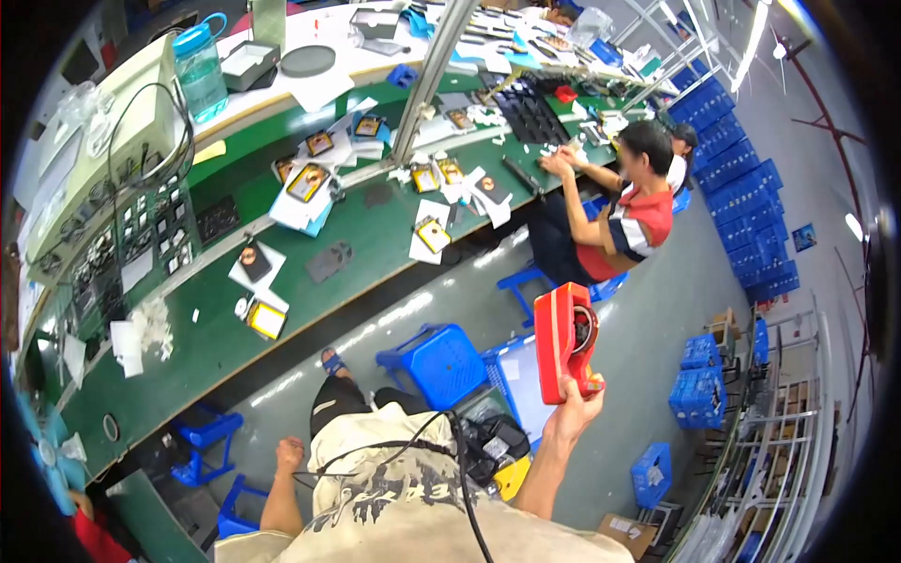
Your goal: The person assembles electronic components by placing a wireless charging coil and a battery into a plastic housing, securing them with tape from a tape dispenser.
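Observation:
My right hand [574, 413] is raised to the right of my body and grips the lower end of a red tape dispenser [552, 342]. The dispenser is held upright, with a dark round roll [584, 328] in its opening. My left hand [290, 454] hangs low at my left side, its fingers curled and nothing visible in it. A green workbench [211, 328] runs in front of me. On its near edge lie a battery-like part with a yellow border [267, 320] on white paper and a black part [251, 262].
Blue stools [436, 364] stand beside my legs and at the bench. Across the aisle sits a co-worker in a red shirt [648, 220], hands over the bench. Blue crates [741, 202] are stacked along the right wall; another crate [650, 476] is on the floor.

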{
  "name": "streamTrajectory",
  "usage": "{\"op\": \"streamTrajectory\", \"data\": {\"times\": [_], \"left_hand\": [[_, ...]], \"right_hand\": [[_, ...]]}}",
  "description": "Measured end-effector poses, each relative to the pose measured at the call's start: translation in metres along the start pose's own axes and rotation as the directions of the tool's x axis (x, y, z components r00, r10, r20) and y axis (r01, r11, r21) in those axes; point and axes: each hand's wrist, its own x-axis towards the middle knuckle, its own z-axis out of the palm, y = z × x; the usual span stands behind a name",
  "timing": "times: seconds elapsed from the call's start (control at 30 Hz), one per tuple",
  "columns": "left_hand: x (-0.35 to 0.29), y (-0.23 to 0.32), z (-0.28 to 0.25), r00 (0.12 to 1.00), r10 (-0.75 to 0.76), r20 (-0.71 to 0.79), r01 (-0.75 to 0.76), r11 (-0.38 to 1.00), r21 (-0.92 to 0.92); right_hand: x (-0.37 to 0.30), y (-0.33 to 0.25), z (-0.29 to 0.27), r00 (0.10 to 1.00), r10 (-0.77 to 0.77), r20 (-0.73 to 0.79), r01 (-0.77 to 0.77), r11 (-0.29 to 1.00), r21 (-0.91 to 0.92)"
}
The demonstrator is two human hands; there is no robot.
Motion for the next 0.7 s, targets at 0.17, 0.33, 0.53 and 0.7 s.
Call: {"op": "streamTrajectory", "data": {"times": [0.17,0.33,0.53,0.7], "left_hand": [[0.070,0.104,-0.029,0.988,0.142,-0.060,-0.130,0.977,0.166],[0.100,0.176,-0.028,0.983,0.174,-0.058,-0.164,0.975,0.150],[0.107,0.179,0.018,0.988,0.052,-0.145,-0.056,0.998,-0.024],[0.079,0.171,0.076,0.944,-0.069,-0.322,0.042,0.995,-0.090]], "right_hand": [[0.008,-0.017,0.070,0.998,-0.041,0.046,0.040,0.998,0.040],[0.045,-0.010,0.130,0.996,-0.046,0.082,0.045,0.999,0.017],[0.122,0.022,0.222,0.975,-0.020,0.219,0.019,1.000,0.010],[0.231,0.109,0.314,0.940,0.009,0.342,-0.010,1.000,0.003]]}}
